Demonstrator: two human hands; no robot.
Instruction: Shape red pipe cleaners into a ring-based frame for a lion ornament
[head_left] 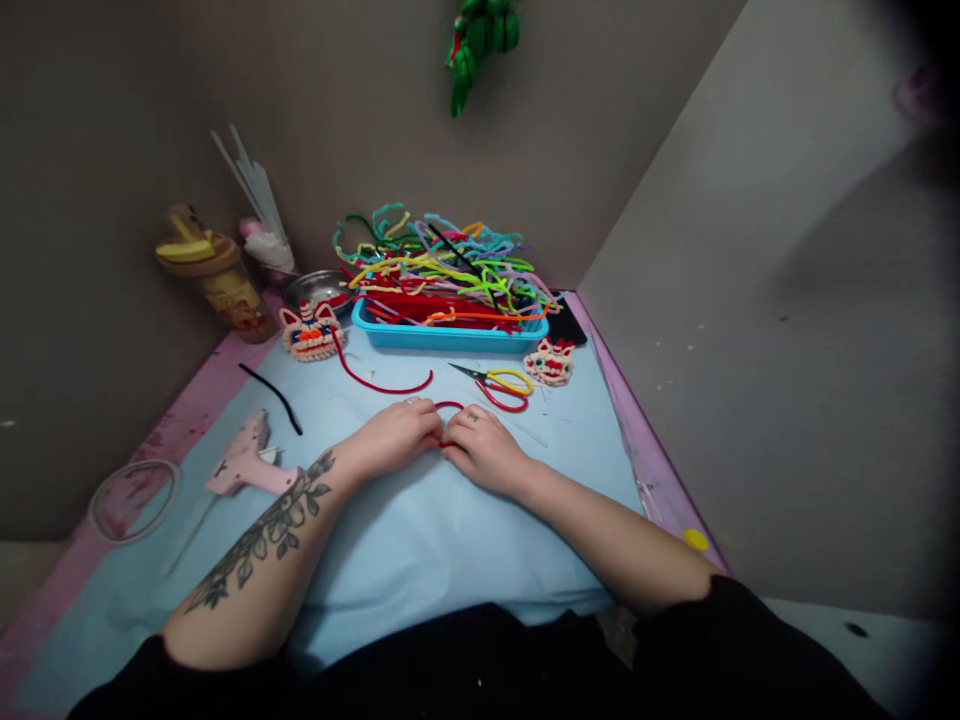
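Observation:
My left hand (pixel 405 432) and my right hand (pixel 484 448) meet over the middle of the blue cloth, both closed on one red pipe cleaner (pixel 449 405). A small arc of it bows up between them, and its ends are hidden by my fingers. Just beyond my right hand lie scissors (pixel 502 388) with one yellow and one red handle, blades pointing left. A second red pipe cleaner (pixel 375 386) curves across the cloth above my left hand. Beside my left forearm rests a pink glue gun (pixel 251 460).
Behind stands a blue tray (pixel 450 340) heaped with colourful pipe cleaners. Animal-face crafts sit at its left (pixel 313 332) and right (pixel 550 362). A black pipe cleaner (pixel 274 395), a metal bowl (pixel 322 287) and a brown cup (pixel 225 285) are on the left. Walls border the table.

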